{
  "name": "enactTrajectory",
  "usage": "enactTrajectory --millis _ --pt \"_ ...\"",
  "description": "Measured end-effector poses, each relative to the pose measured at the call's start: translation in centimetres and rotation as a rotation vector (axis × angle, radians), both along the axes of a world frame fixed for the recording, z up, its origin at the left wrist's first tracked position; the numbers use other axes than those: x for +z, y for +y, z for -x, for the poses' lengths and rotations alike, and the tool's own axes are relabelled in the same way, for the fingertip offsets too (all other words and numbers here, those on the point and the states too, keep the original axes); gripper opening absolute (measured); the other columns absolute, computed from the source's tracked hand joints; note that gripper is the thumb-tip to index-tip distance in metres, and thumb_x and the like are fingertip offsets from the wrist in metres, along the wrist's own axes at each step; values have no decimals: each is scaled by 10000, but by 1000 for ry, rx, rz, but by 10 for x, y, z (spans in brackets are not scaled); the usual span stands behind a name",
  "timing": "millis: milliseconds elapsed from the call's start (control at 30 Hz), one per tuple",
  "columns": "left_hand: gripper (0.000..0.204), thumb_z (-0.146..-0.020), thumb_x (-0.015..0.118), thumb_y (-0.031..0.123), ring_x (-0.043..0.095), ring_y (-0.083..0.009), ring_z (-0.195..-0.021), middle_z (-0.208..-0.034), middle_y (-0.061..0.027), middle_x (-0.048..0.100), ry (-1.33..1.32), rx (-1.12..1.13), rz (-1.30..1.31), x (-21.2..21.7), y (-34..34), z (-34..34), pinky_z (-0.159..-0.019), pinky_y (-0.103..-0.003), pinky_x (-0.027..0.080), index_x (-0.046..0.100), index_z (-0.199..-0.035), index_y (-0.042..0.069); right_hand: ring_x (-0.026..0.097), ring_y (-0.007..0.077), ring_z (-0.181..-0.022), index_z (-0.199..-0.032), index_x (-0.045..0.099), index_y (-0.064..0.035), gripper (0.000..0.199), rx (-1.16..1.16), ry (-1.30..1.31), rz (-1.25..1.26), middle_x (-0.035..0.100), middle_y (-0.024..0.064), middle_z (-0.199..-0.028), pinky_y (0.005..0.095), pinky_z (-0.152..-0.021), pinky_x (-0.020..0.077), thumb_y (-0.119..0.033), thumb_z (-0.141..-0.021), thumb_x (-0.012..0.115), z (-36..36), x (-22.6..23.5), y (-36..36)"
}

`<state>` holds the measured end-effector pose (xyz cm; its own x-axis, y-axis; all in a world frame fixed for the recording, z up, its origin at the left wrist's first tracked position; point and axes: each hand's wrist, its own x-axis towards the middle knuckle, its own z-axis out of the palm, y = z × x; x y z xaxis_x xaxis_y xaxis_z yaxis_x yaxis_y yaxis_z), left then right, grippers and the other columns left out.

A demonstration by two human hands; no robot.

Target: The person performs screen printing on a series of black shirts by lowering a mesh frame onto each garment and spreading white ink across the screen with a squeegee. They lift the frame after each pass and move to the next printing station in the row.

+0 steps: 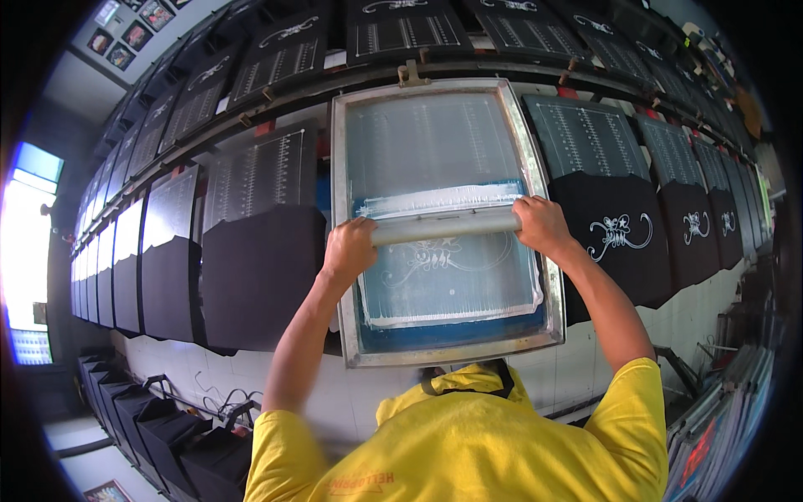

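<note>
Left grip point(350, 248), right grip point(542, 224) on squeegee point(447, 225)

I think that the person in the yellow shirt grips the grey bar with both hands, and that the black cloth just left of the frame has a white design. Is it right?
Not quite: in the head view, the white design is on the black cloth just right of the frame. The left hand and right hand do grip the grey bar.
</note>
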<state>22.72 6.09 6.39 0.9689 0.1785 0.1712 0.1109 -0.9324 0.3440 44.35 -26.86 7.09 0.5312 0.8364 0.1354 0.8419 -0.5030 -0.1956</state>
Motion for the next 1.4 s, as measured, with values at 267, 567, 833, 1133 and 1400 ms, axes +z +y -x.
enactTrajectory --millis 267,567,833,1133,1400 --pt "304 -702 640 -19 707 -380 -901 -980 -209 720 95 53 -23 26 2 -4 -854 -444 570 728 -992 3 682 357 -896 -847 647 -22 107 -15 32 0 693 159 -882 476 -778 559 -33 -741 636 -2 21 5" --pt "320 -715 637 -44 710 -345 -905 -1002 -175 716 -16 19 -5 24 -64 100 -810 -413 591 690 -1023 23 655 317 -1017 -963 639 -43 224 -13 41 -75 687 107 -1042 434 -824 561 -7 -742 637 101 10 -67" --pt "419 -684 636 -31 675 -300 -1076 -1118 -127 684 -4 30 -25 -2 -106 162 -856 -384 587 647 -1100 17 647 302 -963 -949 607 -29 271 -10 20 -128 657 98 -1008 413 -804 565 44 -690 637 161 -1 -101" --pt "427 -673 637 -21 685 -277 -1071 -1127 -118 689 -60 -30 -109 -20 -76 130 -855 -376 596 649 -1100 7 657 307 -915 -898 597 -24 235 -1 -55 -96 656 106 -996 395 -776 575 37 -675 637 131 -16 -81" --pt "421 -636 703 0 709 -314 -954 -1022 -126 717 -46 12 -45 -14 -16 43 -825 -395 596 694 -1056 37 666 336 -845 -823 588 -25 179 1 -37 -65 662 121 -871 431 -721 576 2 -658 651 41 -13 -20"
